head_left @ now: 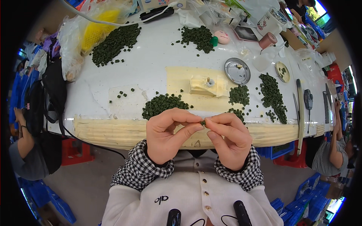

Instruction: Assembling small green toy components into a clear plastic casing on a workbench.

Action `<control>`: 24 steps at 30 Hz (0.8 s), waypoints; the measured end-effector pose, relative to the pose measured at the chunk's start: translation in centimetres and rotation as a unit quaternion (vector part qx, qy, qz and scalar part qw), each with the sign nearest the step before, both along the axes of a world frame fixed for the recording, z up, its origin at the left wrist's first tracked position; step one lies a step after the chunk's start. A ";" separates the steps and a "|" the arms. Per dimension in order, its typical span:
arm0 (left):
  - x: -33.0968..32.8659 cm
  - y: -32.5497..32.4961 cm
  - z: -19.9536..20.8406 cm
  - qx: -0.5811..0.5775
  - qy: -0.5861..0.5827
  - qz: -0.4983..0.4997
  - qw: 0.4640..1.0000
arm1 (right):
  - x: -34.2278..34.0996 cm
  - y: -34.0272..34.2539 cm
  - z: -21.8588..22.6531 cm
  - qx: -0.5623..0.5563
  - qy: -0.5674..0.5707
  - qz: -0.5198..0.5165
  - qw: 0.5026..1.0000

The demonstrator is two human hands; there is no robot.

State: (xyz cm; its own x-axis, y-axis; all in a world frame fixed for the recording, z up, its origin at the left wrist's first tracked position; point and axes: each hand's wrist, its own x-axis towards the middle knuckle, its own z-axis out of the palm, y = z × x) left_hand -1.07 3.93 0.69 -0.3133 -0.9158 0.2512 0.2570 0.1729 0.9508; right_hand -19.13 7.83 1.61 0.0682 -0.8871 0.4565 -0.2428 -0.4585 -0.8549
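Close together at the table's front edge, my left hand (pixel 166 133) and my right hand (pixel 230 140) pinch one small dark green piece (pixel 203 122) between their fingertips. Fingers cover most of it, so its exact kind cannot be made out. Behind my left hand lies a heap of similar dark green pieces (pixel 164 104). Beyond my hands stands a small block wrapped in cream tape (pixel 203 86), with a short peg on top. Smaller groups of green pieces (pixel 239 95) lie behind my right hand.
More green heaps lie far left (pixel 115 43), far middle (pixel 198 37) and right (pixel 272 96). A round metal tin (pixel 237 71), a small dish (pixel 282 72), a thread spool (pixel 268 40) and a mug (pixel 270 23) stand right. Other people sit at both sides.
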 end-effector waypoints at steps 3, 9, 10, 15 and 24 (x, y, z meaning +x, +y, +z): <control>0.0 -0.2 -0.2 -0.025 -0.015 0.008 1.000 | 0.0 0.0 0.0 -0.003 0.002 0.000 1.000; 0.1 -0.4 0.0 -0.059 -0.046 0.022 0.997 | 0.2 0.0 0.0 -0.012 0.012 -0.006 1.000; 0.1 -0.4 0.0 -0.067 -0.050 0.022 0.996 | 0.1 0.0 0.0 -0.019 0.016 -0.008 1.000; 0.0 -0.5 0.0 -0.082 -0.057 0.025 0.995 | 0.1 -0.3 -0.1 -0.026 0.015 0.004 1.000; 0.2 -0.7 -0.3 -0.074 -0.052 0.013 0.996 | -0.1 -0.4 0.2 0.004 0.005 0.028 1.000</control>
